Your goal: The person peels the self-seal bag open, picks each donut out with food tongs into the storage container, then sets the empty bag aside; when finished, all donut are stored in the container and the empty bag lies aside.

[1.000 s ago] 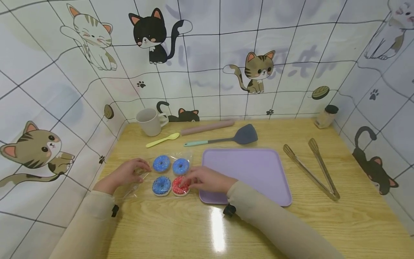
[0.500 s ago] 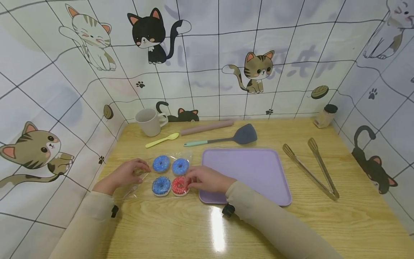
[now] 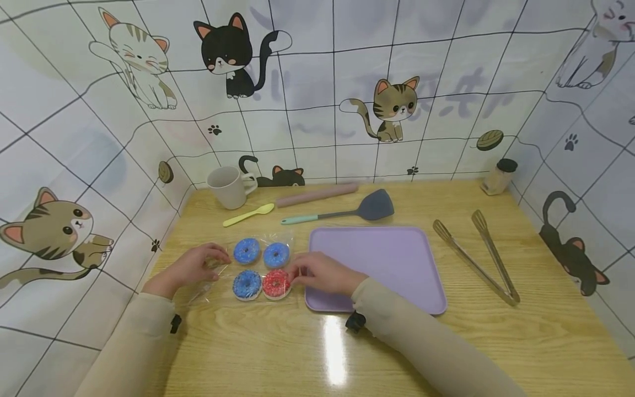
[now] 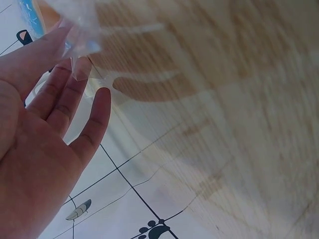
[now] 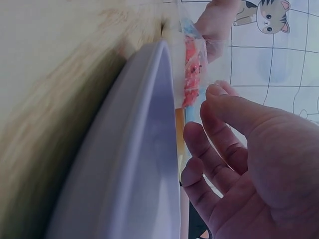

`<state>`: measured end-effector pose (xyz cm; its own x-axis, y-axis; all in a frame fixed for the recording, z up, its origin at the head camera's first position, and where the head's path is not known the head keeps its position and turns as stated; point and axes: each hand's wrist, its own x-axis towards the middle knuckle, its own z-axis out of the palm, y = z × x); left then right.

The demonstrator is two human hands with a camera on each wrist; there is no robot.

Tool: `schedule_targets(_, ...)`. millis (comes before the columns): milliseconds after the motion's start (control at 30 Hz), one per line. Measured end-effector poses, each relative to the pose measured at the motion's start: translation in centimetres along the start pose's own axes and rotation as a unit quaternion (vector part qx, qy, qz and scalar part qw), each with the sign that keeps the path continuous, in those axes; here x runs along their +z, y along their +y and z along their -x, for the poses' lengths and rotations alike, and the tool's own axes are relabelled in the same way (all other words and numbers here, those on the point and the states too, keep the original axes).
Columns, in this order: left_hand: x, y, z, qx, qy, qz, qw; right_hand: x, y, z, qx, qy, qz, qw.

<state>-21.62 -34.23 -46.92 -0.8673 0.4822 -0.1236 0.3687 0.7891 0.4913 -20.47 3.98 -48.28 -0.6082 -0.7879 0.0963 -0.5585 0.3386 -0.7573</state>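
Three blue doughnuts (image 3: 247, 284) and a red one with pale sprinkles (image 3: 276, 284) lie in two rows inside a clear plastic bag (image 3: 258, 302) on the table. At the bag's left end, my left hand (image 3: 200, 264) pinches the crumpled plastic between thumb and forefinger; its other fingers spread loosely in the left wrist view. My right hand (image 3: 322, 273) is beside the red doughnut, over the near-left part of a lilac tray (image 3: 382, 259). In the right wrist view, its thumb and forefinger meet at the plastic edge, with the other fingers half bent.
Behind the bag lie a yellow spoon (image 3: 248, 215), a pinkish rod (image 3: 317, 195) and a spatula (image 3: 347, 212). A grey mug (image 3: 227, 187) stands at the back left. Metal tongs (image 3: 478, 264) lie spread right of the tray; a black-lidded jar (image 3: 498, 177) stands in the back right corner.
My right hand has drawn back rightward from over the red doughnut to its right edge, uncovering it. The left hand and the doughnuts stay in place.
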Motion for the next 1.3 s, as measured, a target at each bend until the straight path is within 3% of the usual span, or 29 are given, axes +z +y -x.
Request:
schedule_targets(500, -0.2, 0.0, 0.1, -0.010, -0.003, 0.011, 0.9999, -1.1, 1.2, 1.5, 0.018, 0.024, 0.044, 0.9986)
schedule_targets(967, 0.0, 0.3, 0.3, -0.006, 0.002, 0.008, 0.9999, -1.2, 2.3, 2.2, 0.029, 0.018, 0.018, 0.9993)
schedule_targets(1133, -0.1, 0.3, 0.3, -0.003, -0.001, 0.016, 0.9999, -1.4, 1.8, 1.9, 0.054, 0.036, -0.012, 0.9978)
schedule_targets(1300, 0.0, 0.5, 0.3, 0.001, 0.002, 0.015, 0.9999, -1.5, 1.6, 1.4, 0.046, 0.056, -0.019, 0.9972)
